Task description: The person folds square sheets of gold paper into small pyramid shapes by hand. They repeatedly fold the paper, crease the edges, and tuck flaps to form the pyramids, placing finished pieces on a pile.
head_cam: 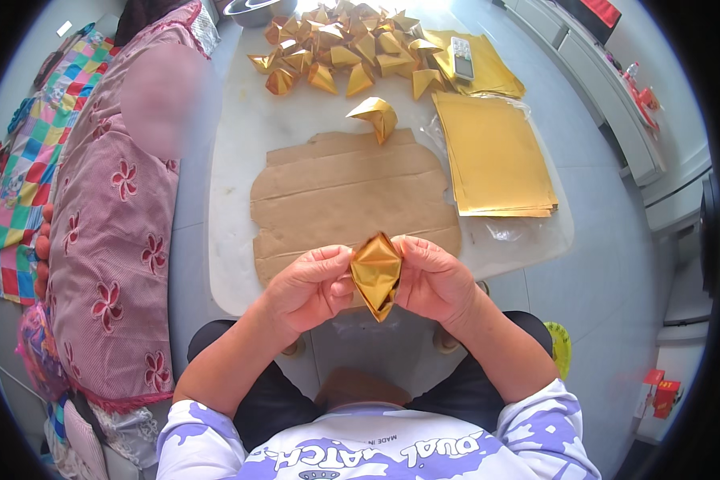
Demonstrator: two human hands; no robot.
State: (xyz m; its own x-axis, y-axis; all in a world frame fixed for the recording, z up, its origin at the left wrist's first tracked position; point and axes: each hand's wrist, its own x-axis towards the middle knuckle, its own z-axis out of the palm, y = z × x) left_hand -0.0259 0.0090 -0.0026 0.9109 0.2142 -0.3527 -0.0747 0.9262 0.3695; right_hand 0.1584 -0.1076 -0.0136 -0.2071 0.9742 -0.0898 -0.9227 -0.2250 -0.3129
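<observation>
Between my two hands is a folded gold paper ingot, held above the near edge of a cardboard sheet. My left hand pinches its left side between thumb and fingers. On the opposite side, my right hand grips the paper's right edge the same way. A single finished gold ingot rests at the cardboard's far edge. Farther back lies a heap of similar folded gold ingots. To the right is a stack of flat gold paper sheets on clear plastic.
All this sits on a white table with rounded corners. A remote control lies on more gold sheets at the back right. Metal bowls stand at the far left corner. A pink flowered sofa cover runs along the left.
</observation>
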